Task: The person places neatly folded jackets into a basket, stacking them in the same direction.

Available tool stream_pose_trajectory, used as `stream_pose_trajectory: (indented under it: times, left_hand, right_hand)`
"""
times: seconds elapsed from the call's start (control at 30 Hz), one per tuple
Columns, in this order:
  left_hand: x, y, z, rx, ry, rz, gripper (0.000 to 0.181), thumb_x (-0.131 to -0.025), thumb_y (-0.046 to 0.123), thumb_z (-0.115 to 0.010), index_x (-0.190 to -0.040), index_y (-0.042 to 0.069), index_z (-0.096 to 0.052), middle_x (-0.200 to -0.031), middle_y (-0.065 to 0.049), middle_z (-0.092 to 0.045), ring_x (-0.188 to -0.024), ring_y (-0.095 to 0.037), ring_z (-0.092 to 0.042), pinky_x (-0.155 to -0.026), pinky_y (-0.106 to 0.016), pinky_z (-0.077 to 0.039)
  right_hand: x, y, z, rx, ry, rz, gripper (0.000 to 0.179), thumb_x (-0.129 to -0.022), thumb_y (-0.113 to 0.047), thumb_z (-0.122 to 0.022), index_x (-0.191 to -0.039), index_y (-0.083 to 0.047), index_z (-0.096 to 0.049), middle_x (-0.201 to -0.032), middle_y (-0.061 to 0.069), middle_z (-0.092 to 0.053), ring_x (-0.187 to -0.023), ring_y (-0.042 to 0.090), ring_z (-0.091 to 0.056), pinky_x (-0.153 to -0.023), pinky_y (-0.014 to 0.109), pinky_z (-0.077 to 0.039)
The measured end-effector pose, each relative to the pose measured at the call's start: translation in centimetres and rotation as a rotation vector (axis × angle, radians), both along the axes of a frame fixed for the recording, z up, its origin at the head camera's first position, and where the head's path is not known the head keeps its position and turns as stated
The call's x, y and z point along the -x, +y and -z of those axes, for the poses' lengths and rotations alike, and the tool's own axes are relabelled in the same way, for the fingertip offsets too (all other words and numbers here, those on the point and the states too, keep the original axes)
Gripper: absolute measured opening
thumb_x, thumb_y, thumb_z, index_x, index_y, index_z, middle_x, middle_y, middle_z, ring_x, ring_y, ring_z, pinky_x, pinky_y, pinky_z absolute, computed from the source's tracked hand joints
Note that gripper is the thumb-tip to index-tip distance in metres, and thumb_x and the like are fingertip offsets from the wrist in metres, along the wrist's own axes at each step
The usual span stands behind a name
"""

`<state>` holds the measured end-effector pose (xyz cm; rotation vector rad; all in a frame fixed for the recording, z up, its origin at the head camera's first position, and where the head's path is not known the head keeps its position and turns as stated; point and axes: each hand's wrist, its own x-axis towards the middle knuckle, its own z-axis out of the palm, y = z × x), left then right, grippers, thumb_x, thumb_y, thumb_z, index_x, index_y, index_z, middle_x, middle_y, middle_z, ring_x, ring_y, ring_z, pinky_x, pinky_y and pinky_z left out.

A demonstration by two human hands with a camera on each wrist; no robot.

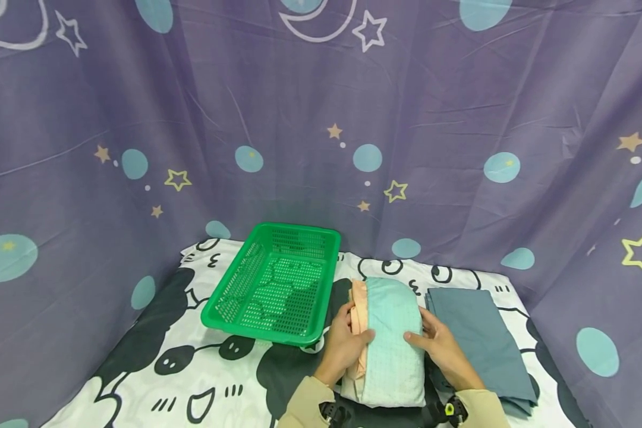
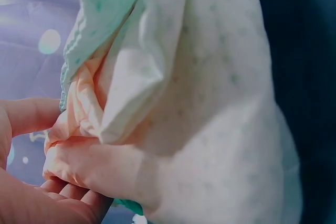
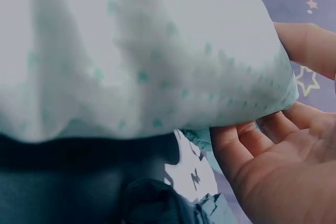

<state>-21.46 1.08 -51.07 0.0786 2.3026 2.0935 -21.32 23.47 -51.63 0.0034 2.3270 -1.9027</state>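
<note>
A soft, folded cloth bundle (image 1: 393, 345), mint green on top with peach layers along its left side, is between my two hands. My left hand (image 1: 344, 348) grips its left side, thumb over the top; in the left wrist view the fingers (image 2: 79, 192) curl beneath the peach folds (image 2: 86, 108). On the opposite side my right hand (image 1: 445, 349) holds the mint edge. The right wrist view shows its thumb (image 3: 307, 45) above and its fingers tucked under the pale, green-dotted fabric (image 3: 157, 66).
To the left stands a green plastic basket (image 1: 208, 318) with slotted sides. A folded blue-grey cloth (image 1: 478, 345) lies just right of the bundle. Both rest on a black-and-white cartoon sheet (image 1: 219, 380). A purple patterned curtain (image 1: 299, 95) hangs behind and at the sides.
</note>
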Motion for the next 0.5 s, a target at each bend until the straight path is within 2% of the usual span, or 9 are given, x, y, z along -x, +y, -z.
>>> stream_pose_trajectory:
  times: [0.2,0.5]
  left_hand:
    - [0.2,-0.2,-1.0,0.025,0.023,0.0,0.078,-0.084,0.0,-0.077,-0.153,0.002,-0.041,-0.125,-0.016,-0.07,-0.111,-0.022,-0.069,-0.092,-0.039,-0.058]
    - [0.8,-0.7,-2.6,0.074,0.041,0.025,0.079,-0.085,0.002,-0.077,-0.155,0.005,-0.039,-0.13,-0.017,-0.068,-0.113,-0.023,-0.068,-0.092,-0.04,-0.058]
  right_hand:
    - [0.1,0.1,-0.8,0.006,0.021,0.008,0.083,-0.092,-0.015,-0.076,-0.161,-0.006,-0.03,-0.153,0.024,-0.049,-0.115,0.016,-0.065,-0.091,0.027,-0.053]
    - [0.2,0.2,-2.0,0.002,0.049,-0.01,0.085,-0.093,-0.016,-0.076,-0.163,-0.008,-0.027,-0.156,0.023,-0.047,-0.115,0.011,-0.064,-0.093,0.026,-0.052]
